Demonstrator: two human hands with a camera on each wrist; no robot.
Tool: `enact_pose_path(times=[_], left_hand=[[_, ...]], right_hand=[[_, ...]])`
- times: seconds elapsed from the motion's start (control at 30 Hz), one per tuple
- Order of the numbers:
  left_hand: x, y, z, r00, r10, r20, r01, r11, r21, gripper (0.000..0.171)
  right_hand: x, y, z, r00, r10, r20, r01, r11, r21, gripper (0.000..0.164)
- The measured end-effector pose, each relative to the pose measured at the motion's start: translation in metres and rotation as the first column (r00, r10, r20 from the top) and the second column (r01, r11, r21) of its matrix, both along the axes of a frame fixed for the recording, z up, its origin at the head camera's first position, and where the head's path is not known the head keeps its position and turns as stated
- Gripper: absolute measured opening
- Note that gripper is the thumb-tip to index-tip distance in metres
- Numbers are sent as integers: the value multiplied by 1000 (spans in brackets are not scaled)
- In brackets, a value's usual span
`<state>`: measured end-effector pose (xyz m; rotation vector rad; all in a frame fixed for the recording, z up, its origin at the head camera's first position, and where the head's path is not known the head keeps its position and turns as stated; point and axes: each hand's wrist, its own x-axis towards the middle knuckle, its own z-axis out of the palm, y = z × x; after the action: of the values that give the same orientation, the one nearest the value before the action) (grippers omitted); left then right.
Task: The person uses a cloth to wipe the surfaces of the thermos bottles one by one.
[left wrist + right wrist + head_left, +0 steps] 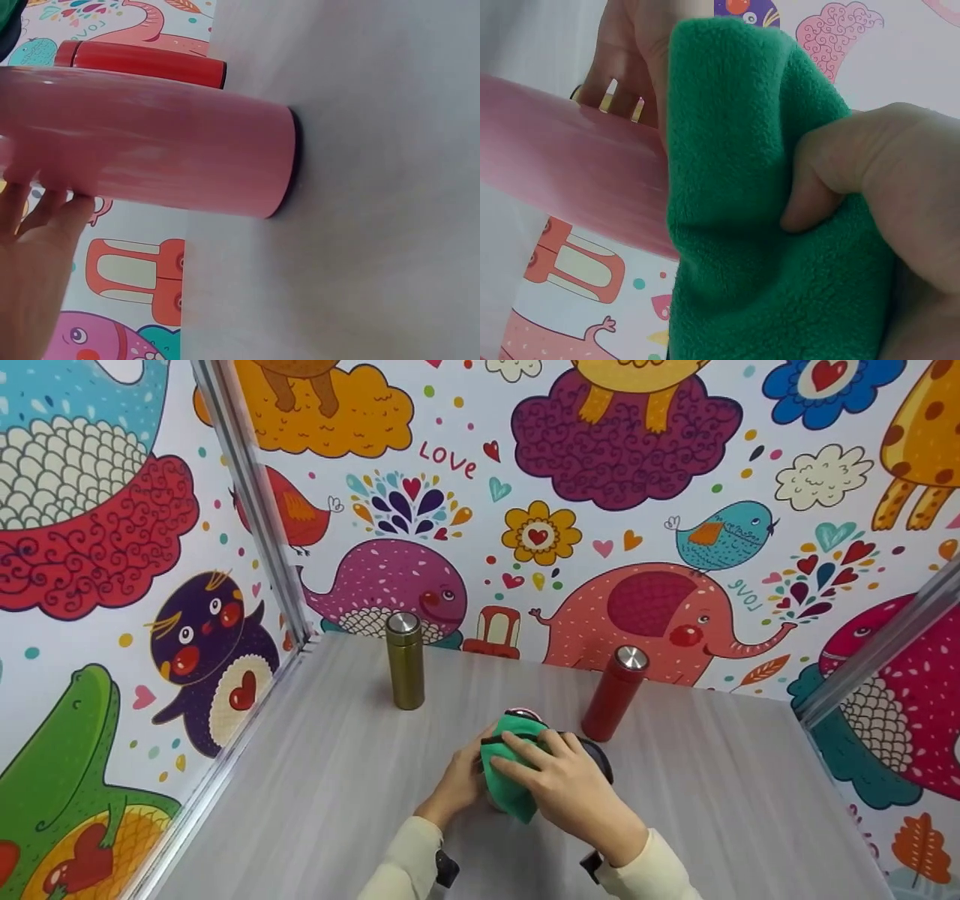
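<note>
Pink bottle [161, 146]: upright at the table [300, 810], between the hands. Green cloth [727, 142]: against the pink bottle's upper part. Left hand [461, 780]: fingers curled about the bottle's side. Right hand [570, 784]: partly closed, gripping the cloth. Beyond: gold bottle [406, 667], left; red bottle [615, 697], right.
</note>
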<state>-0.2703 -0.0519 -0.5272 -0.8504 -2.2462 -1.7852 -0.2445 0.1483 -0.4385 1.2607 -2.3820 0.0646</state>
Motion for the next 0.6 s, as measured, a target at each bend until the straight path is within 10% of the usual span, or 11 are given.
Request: enact_pose_path(times=[0.3, 0.6], left_hand=[[-11, 5, -26, 995, 87, 52, -84, 995, -58, 35], [-17, 4, -36, 989, 0, 149, -8, 999, 51, 57]], right_hand=[[-21, -7, 6, 987, -70, 147, 66, 997, 33, 64], [-29, 6, 8, 969, -68, 237, 88, 994, -72, 80]])
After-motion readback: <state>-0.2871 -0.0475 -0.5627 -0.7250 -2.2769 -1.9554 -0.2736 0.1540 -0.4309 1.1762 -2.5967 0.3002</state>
